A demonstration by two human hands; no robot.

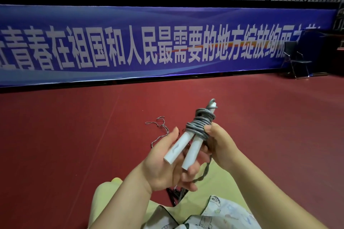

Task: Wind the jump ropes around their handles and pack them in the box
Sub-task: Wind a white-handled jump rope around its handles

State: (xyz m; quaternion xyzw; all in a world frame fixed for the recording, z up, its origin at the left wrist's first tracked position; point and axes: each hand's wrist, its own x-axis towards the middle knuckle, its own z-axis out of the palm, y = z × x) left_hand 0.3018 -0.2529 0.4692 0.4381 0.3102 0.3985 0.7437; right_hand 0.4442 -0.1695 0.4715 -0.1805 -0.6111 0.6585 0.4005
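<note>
Two white jump-rope handles lie side by side, held up in front of me. Grey rope is coiled several times around their upper part. My left hand cradles the lower ends of the handles from below. My right hand pinches the grey coil with thumb and fingers. A loose grey strand hangs from the right hand down toward my lap. On the red floor beyond lies a thin black-and-white rope. Something dark, perhaps more handles, rests between my legs. No box is in view.
I sit on a red sports floor, legs in pale yellow trousers. A long blue banner runs along the wall ahead. A black folding chair stands at the far right.
</note>
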